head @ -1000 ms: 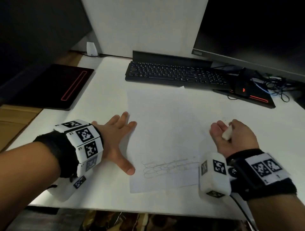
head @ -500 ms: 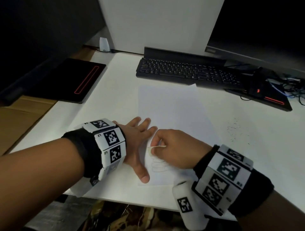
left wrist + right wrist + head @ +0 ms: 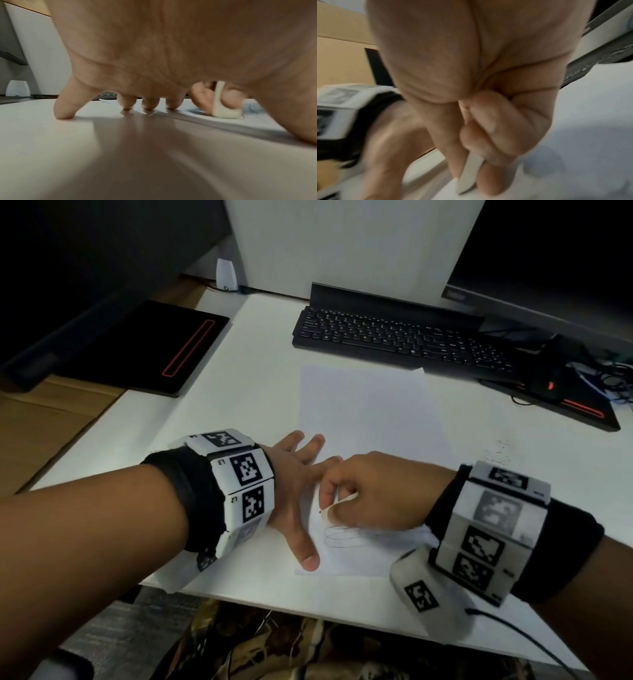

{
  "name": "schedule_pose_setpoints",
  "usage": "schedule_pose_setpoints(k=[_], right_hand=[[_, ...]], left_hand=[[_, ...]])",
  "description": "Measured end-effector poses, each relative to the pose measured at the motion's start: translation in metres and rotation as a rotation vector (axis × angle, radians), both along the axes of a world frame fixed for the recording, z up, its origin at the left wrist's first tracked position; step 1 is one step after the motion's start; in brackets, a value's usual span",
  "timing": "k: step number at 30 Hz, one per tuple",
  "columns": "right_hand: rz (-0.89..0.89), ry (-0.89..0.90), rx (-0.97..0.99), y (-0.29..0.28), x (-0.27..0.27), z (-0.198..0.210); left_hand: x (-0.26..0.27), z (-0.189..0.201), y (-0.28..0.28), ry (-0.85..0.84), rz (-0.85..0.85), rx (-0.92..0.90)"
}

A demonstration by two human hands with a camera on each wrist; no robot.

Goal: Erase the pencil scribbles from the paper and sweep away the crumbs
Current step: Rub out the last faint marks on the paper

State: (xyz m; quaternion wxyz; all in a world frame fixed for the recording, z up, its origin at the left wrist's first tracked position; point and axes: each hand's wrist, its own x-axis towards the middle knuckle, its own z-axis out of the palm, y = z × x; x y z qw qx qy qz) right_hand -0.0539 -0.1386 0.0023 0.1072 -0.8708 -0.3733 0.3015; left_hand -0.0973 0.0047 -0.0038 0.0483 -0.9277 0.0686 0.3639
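Paper (image 3: 370,419) flat on the white bench (image 3: 239,378), white, with loopy pencil scribbles (image 3: 342,537) near its close edge, just under the right hand (image 3: 373,491). Held down at its left edge by the left hand (image 3: 294,494), fingers straight and spread, thumb pointing back along the paper's edge. Seen from the left wrist: fingertips (image 3: 126,105) pressing down right at the paper's edge, thumb on the bare bench.

White eraser (image 3: 334,506) pinched in the right hand between thumb and curled fingers, its low end touching the paper at the top of the scribbles, just beside the left hand's pointing finger. Same eraser (image 3: 224,112) squashed against the sheet in the left wrist view; thin white end of it (image 3: 467,177) poking out below the fingers in the right wrist view, a bit blurry.

Tiny dark crumbs (image 3: 496,451) on the bench off to the right of the right hand, past the paper's edge.

Black keyboard (image 3: 404,344) beyond both hands, touching the paper's far corner. Black pad with a red line (image 3: 164,350) far off to the left of the left hand.
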Motion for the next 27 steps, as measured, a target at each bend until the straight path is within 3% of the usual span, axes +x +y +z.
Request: schedule_pose_setpoints(k=[3,7,11,15,19,24,27], right_hand=[[-0.038,-0.04,0.014,-0.001,0.008,0.003],[0.081,-0.006,-0.002,0.001,-0.005,0.001],[-0.064,-0.02,0.023,0.002,0.008,0.005],[0.059,0.078,-0.035,0.002,-0.007,0.005],[-0.038,0.023,-0.004,0.002,0.01,0.007],[0.072,0.084,-0.021,0.001,-0.004,0.005],[-0.06,0.022,0.015,-0.002,0.009,0.003]], left_hand=[[0.001,-0.002,-0.001,-0.002,0.016,0.016],[-0.001,0.007,-0.009,0.002,-0.051,0.027],[0.0,-0.001,0.0,0.011,0.022,0.04],[0.0,0.005,-0.007,0.034,-0.02,0.027],[0.005,-0.004,-0.001,0.037,0.032,0.046],[0.004,0.001,-0.006,0.034,-0.017,0.062],[0.006,-0.007,0.001,0.033,0.023,0.056]])
